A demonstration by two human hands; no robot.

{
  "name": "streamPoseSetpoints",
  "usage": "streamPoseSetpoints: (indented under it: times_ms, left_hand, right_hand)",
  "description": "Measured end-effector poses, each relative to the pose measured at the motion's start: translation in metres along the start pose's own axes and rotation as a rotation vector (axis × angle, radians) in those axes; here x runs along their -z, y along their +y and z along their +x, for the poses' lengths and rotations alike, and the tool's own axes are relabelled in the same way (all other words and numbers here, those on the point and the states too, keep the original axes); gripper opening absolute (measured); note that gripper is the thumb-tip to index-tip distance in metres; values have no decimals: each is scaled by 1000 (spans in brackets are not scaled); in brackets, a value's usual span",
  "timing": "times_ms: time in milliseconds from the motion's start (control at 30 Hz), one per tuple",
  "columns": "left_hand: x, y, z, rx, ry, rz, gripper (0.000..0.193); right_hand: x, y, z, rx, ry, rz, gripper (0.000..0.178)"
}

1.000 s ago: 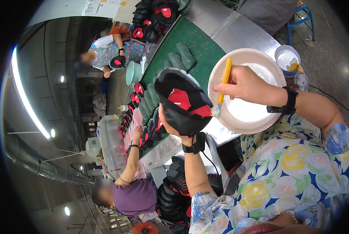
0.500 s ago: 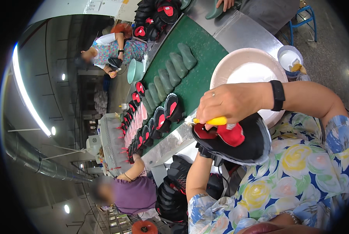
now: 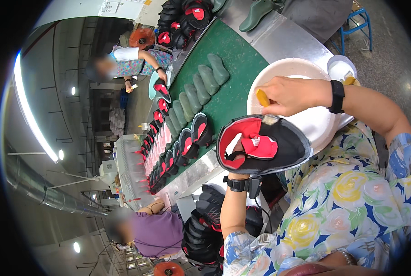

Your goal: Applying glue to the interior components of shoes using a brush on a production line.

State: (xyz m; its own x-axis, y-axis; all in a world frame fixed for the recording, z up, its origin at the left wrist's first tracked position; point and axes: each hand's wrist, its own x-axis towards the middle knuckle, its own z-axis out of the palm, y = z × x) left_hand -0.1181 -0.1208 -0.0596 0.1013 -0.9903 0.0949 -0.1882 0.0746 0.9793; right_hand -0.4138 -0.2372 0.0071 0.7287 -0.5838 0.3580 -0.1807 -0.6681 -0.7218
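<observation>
My left hand (image 3: 239,149) supports a black shoe upper (image 3: 293,140) with red lining, its opening facing up; the upper hides most of that hand. Closed round the yellow handle of a brush (image 3: 262,97) is my right hand (image 3: 286,95). The pale bristles touch the upper's far rim. A whitish coating shows along the upper's lower edge. Just beyond, partly covered by my right arm, a large pale basin (image 3: 256,82) holds white liquid.
A green conveyor belt (image 3: 244,53) carries a row of green shoe lasts (image 3: 219,70) and rows of red-and-black uppers (image 3: 200,129). Stacked black uppers (image 3: 203,225) stand near my left arm. A white tub (image 3: 336,69) sits right. Two people work across the line.
My right hand has moved up and right with the brush, now at the upper's far rim. The upper is tilted differently. A far person's hand has left the green last at the top.
</observation>
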Motion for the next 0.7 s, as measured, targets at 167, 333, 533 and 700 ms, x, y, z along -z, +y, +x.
streamPoseSetpoints:
  times_ms: [167,333,533,700]
  left_hand:
    - [17,1,9,159,-78,-107,51]
    - [19,4,15,306,-190,-198,51]
    - [19,2,10,216,-97,-141,49]
    - [21,9,7,78,3,-36,47]
  right_hand:
    - [14,-4,-12,-46,-4,26,25]
    - [-12,-7,5,444,302,-20,21]
    - [4,-5,-15,130,-40,-124,18]
    - [-9,-7,5,351,304,34,22]
